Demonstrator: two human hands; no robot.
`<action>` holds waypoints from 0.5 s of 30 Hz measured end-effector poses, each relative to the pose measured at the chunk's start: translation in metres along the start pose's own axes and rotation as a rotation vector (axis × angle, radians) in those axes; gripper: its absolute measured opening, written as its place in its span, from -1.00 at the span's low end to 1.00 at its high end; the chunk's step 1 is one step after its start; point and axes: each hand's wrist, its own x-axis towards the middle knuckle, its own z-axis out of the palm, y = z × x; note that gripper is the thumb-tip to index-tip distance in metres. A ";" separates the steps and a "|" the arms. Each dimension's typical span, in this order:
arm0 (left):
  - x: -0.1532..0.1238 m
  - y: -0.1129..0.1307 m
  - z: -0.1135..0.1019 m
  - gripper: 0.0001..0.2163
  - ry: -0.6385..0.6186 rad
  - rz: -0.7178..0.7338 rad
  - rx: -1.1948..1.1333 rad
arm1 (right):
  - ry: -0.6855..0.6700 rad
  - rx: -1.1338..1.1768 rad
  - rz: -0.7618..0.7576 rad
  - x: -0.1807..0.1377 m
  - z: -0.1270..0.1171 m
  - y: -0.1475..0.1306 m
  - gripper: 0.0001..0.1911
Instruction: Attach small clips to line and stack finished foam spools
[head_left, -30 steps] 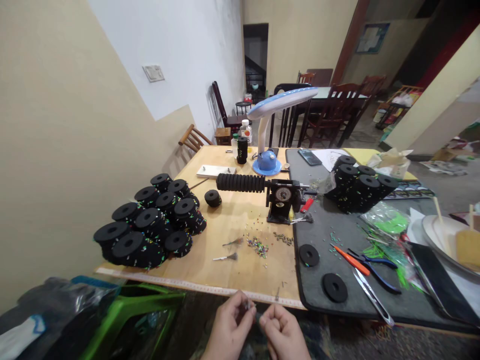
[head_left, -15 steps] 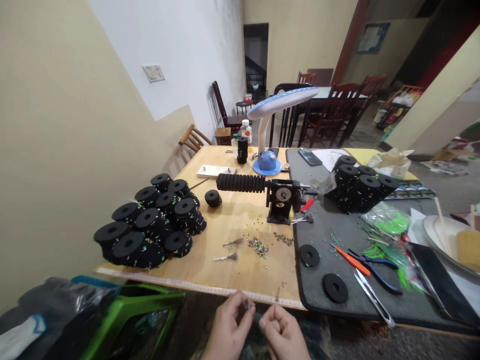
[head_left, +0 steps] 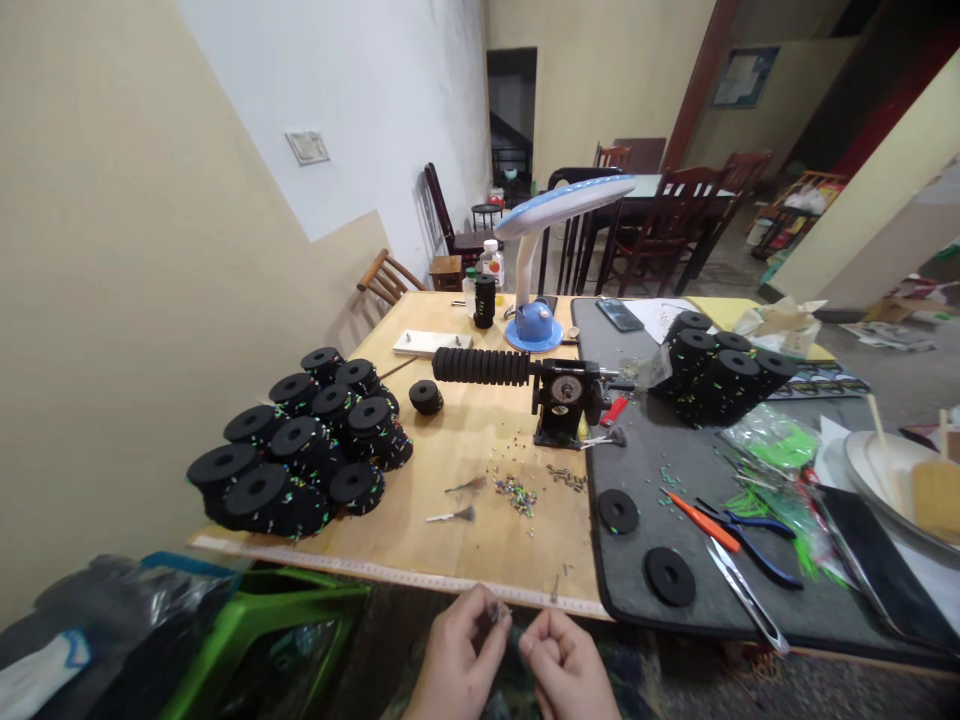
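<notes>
Just off the table's front edge, my left hand [head_left: 466,645] is closed in a pinch, with something tiny between thumb and forefinger that is too small to name. Close beside it, my right hand [head_left: 564,662] has its fingers curled and pressed together; whatever is in them is hidden. On the table beyond lie a pile of small coloured beads [head_left: 516,494], some dark small pieces [head_left: 568,477] and two small tufted bundles, the nearer one a grey tuft [head_left: 463,515]. A black winding device [head_left: 564,398] carries a row of black foam discs on its shaft.
Stacks of black foam spools [head_left: 296,440] stand at the left, more spools [head_left: 724,370] at the back right. A blue lamp [head_left: 534,325] stands behind the device. On the grey mat [head_left: 626,580] lie foam discs, tweezers [head_left: 748,597], pliers [head_left: 757,530] and an orange-handled tool [head_left: 703,521].
</notes>
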 end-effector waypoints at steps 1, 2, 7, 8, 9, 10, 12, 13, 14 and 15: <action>0.000 0.000 0.000 -0.82 -0.005 0.003 0.004 | 0.006 0.001 -0.007 0.000 0.000 0.000 -0.41; -0.001 0.000 0.000 -0.82 -0.012 0.008 0.014 | 0.008 0.003 -0.013 0.000 0.000 0.000 -0.41; -0.002 -0.001 -0.001 -0.83 -0.056 0.052 0.144 | 0.036 -0.006 -0.017 0.002 0.002 -0.004 -0.37; -0.002 -0.001 -0.001 -0.83 -0.069 0.058 0.167 | 0.047 -0.009 -0.017 0.002 0.003 -0.006 -0.36; -0.002 -0.001 -0.001 -0.83 -0.083 0.062 0.184 | 0.054 -0.011 -0.018 0.002 0.003 -0.009 -0.36; -0.002 0.000 -0.001 -0.83 -0.099 0.065 0.197 | 0.055 -0.013 -0.018 0.002 0.003 -0.010 -0.35; -0.002 0.002 -0.001 -0.83 -0.126 0.072 0.216 | 0.054 -0.014 -0.012 0.001 0.004 -0.013 -0.35; -0.002 0.003 -0.001 -0.83 -0.136 0.077 0.225 | 0.056 -0.013 -0.010 0.001 0.003 -0.014 -0.34; -0.002 0.003 -0.001 -0.82 -0.145 0.083 0.236 | 0.056 -0.013 -0.006 0.001 0.003 -0.015 -0.34; -0.002 0.004 -0.001 -0.82 -0.150 0.090 0.249 | 0.055 -0.017 -0.002 0.001 0.003 -0.015 -0.34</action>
